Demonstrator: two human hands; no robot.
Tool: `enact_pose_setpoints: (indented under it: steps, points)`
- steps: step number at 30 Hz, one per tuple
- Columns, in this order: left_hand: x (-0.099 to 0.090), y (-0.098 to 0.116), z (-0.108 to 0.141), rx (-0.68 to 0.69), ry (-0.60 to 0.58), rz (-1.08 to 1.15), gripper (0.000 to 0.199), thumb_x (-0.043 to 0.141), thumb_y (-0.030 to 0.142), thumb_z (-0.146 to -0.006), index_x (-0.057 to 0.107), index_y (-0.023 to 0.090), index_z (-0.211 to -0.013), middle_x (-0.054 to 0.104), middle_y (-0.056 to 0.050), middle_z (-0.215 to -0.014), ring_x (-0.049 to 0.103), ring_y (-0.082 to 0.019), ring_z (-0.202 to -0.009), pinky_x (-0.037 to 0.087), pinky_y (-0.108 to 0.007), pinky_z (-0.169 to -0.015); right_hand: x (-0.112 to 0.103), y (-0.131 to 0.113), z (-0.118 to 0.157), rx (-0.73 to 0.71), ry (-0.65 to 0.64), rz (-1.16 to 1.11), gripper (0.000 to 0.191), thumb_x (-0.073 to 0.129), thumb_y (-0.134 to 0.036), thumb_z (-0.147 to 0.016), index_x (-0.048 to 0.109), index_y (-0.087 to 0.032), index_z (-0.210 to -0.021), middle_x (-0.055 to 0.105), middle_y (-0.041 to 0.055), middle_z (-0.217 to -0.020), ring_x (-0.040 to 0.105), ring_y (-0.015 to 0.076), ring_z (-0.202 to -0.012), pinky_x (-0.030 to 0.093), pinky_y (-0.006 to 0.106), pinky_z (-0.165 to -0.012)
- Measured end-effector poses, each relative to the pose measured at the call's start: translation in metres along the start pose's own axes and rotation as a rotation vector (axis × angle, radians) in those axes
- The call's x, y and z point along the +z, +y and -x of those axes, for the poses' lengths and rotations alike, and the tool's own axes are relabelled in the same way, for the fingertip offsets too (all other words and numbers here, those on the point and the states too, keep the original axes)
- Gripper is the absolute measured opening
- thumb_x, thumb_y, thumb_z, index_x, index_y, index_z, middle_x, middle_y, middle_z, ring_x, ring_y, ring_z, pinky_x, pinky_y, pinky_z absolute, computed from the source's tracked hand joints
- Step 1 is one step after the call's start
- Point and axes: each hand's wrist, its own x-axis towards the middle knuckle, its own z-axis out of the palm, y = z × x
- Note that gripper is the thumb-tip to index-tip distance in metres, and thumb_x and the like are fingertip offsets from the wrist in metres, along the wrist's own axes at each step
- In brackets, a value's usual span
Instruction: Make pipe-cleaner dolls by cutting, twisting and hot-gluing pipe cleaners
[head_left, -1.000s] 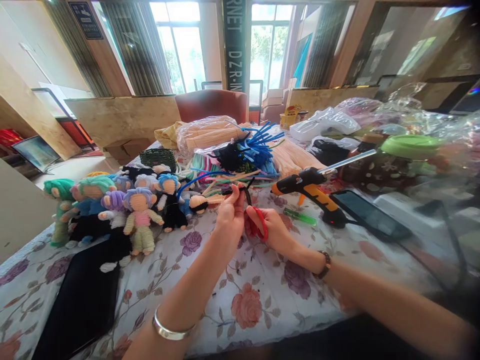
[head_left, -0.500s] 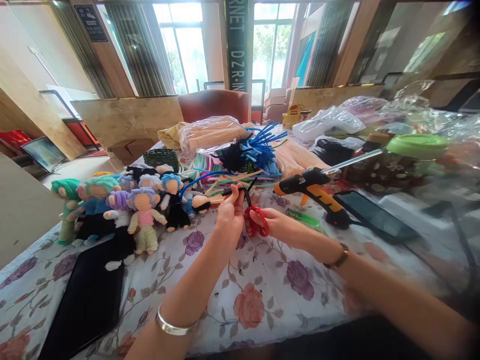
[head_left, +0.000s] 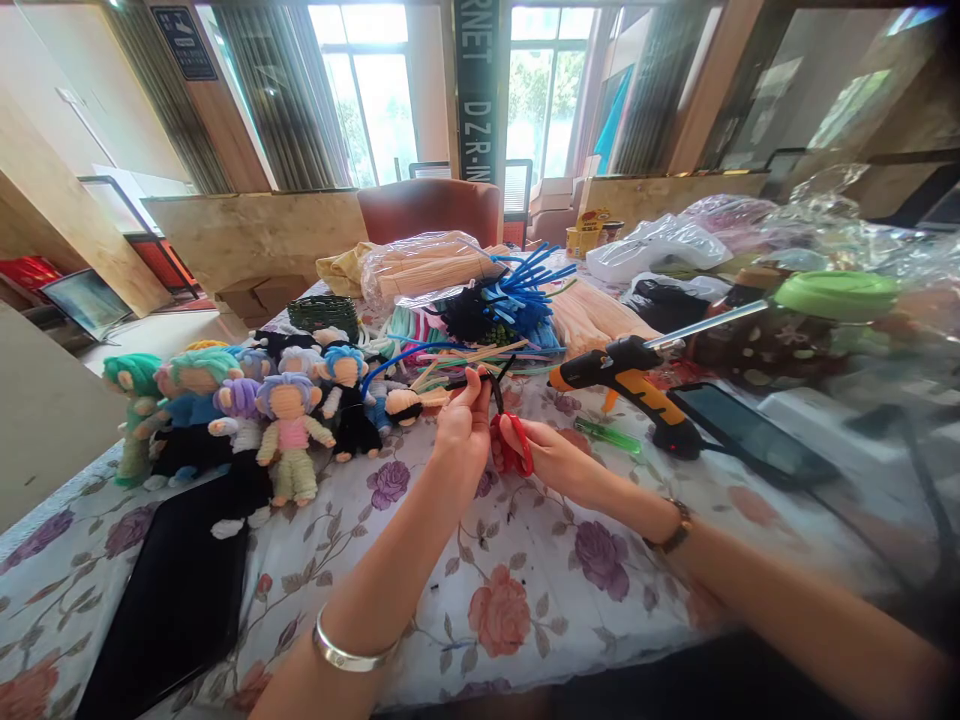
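Note:
My right hand [head_left: 555, 458] is closed around the red handles of a pair of scissors [head_left: 526, 440], whose dark blades point up and away from me. Beside it, my left hand [head_left: 461, 430] pinches a thin black fuzzy strip, probably a pipe cleaner [head_left: 458, 382], at the fingertips. The scissor blades meet the strip close to the left fingers; whether they are parted cannot be made out. Dark snippets lie on the flowered tablecloth [head_left: 540, 560] below. Left of my hands, several pipe-cleaner dolls [head_left: 291, 440] stand in a group, and one lies on its side.
Bundles of blue pipe cleaners [head_left: 525, 300] and peach ones [head_left: 592, 315] lie behind my hands. To the right are a yellow-black glue gun [head_left: 637, 390], a green knife [head_left: 609, 436], a phone [head_left: 750, 430] and a green-lidded container [head_left: 836, 295]. A black tablet-like slab [head_left: 176, 590] lies left.
My right hand has shifted very slightly, and the scissor handles look a little closer together. My left hand keeps its pinch in the same place.

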Motion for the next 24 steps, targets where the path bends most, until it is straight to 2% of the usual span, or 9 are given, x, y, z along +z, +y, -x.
enact_pose_setpoints:
  steps: [7,11,15,20,24]
  points:
    - [0.001,0.001,0.002,-0.014,0.003,-0.024,0.022,0.054,0.001,-0.082,0.054,0.013,-0.064,0.062,0.002,-0.064,0.066,-0.006,-0.077,0.050,-0.016,-0.086,0.001,-0.003,0.002,0.057,0.005,-0.017,0.054,0.039,-0.070,-0.081,0.045,-0.018,-0.067,0.044,-0.0024,-0.061,0.034,0.0094,-0.055,0.027,0.025,-0.051]
    - [0.002,0.002,0.002,-0.017,0.010,-0.027,0.022,0.055,0.001,-0.082,0.054,0.013,-0.063,0.062,0.003,-0.064,0.064,-0.003,-0.066,0.051,-0.015,-0.082,0.000,-0.008,0.002,0.107,0.026,-0.057,0.053,0.048,-0.069,-0.076,0.046,-0.018,-0.066,0.045,-0.0021,-0.061,0.035,0.0095,-0.056,0.028,0.025,-0.051]
    - [0.003,0.001,0.003,-0.020,0.023,-0.011,0.022,0.056,0.000,-0.080,0.055,0.013,-0.062,0.061,0.002,-0.063,0.067,-0.007,-0.073,0.051,-0.016,-0.083,-0.006,-0.016,0.002,0.162,-0.043,-0.141,0.050,0.059,-0.065,-0.071,0.050,-0.016,-0.067,0.048,-0.0014,-0.063,0.036,0.0091,-0.057,0.028,0.024,-0.052]
    - [0.005,0.001,0.005,-0.033,0.017,0.000,0.022,0.056,-0.001,-0.080,0.056,0.012,-0.062,0.063,0.000,-0.064,0.068,-0.010,-0.081,0.051,-0.019,-0.086,-0.013,-0.025,0.002,0.234,-0.073,-0.215,0.037,0.069,-0.047,-0.065,0.052,-0.016,-0.060,0.051,-0.0012,-0.060,0.040,0.0088,-0.056,0.029,0.024,-0.053]
    - [0.005,0.001,0.007,-0.040,0.018,-0.001,0.024,0.055,-0.002,-0.080,0.056,0.013,-0.061,0.064,-0.001,-0.065,0.068,-0.010,-0.082,0.052,-0.019,-0.086,-0.013,-0.024,0.002,0.261,-0.024,-0.252,0.019,0.065,-0.030,-0.062,0.055,-0.015,-0.059,0.055,0.0000,-0.059,0.044,0.0090,-0.055,0.033,0.024,-0.054]
